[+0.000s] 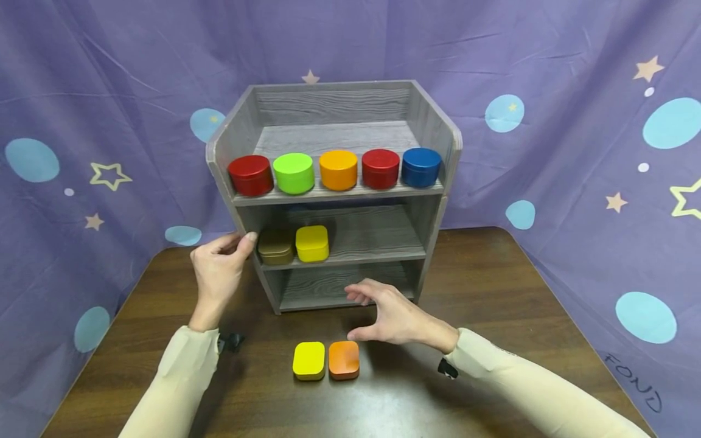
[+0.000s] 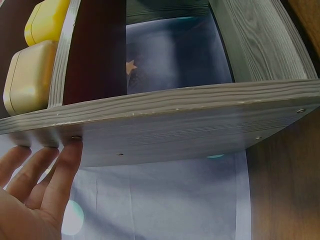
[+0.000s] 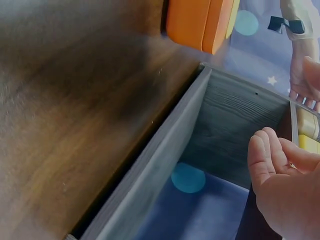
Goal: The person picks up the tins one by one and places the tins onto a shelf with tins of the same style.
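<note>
My left hand (image 1: 218,271) is at the left side of a grey wooden shelf (image 1: 342,196). In the left wrist view its nearly straight fingers (image 2: 62,175) touch the outer side panel; the thumb is hidden there. Inside, on the middle shelf, are a dark gold square tin (image 1: 276,248) and a yellow square tin (image 1: 312,244). My right hand (image 1: 395,313) hovers before the bottom shelf, holding nothing, thumb apart from loosely bent fingers. Just left of and below it, an orange square tin (image 1: 344,359) lies on the table beside another yellow square tin (image 1: 309,360).
Along the top shelf stand several round tins: red (image 1: 251,175), green (image 1: 294,173), orange (image 1: 338,170), red (image 1: 380,169) and blue (image 1: 421,167). The shelf unit stands on a brown wooden table (image 1: 482,274). Behind it hangs a purple patterned curtain (image 1: 350,42).
</note>
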Demonstrator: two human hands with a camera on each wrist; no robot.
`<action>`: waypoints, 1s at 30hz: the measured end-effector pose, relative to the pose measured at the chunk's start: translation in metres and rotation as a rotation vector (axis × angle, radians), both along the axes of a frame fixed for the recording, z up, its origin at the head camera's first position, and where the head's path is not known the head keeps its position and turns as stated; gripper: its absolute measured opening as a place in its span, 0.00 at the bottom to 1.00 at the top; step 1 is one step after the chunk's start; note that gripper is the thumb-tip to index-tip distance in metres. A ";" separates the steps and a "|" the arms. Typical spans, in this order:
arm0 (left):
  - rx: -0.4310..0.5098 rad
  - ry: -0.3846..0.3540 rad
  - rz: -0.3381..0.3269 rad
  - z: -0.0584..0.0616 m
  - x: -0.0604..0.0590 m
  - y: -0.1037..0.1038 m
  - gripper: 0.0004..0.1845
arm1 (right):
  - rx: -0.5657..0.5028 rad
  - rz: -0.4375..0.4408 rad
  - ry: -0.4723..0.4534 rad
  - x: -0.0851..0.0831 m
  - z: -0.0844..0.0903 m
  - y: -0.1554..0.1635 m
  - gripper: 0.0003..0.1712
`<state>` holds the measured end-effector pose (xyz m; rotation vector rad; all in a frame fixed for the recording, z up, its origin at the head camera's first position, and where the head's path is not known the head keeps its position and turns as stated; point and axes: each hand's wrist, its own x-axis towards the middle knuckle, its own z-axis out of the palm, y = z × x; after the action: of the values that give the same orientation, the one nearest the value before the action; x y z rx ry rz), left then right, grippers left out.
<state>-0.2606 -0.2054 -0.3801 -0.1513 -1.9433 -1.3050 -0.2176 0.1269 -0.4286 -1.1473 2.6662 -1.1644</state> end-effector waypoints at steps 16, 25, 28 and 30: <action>0.014 -0.012 0.001 -0.001 0.001 0.001 0.10 | 0.062 0.035 -0.032 0.007 -0.026 0.001 0.44; 0.007 -0.009 0.008 0.000 0.000 0.001 0.11 | 0.074 0.042 -0.042 0.009 -0.032 0.001 0.48; 0.012 -0.014 0.006 0.000 0.001 0.001 0.11 | 0.095 0.049 -0.050 0.010 -0.035 0.001 0.48; 0.016 -0.018 0.004 0.000 0.001 0.001 0.10 | 0.115 0.055 -0.047 0.011 -0.037 0.002 0.47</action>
<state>-0.2597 -0.2043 -0.3798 -0.1284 -1.9468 -1.3226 -0.2066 0.1288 -0.4655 -1.1522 2.6104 -1.0028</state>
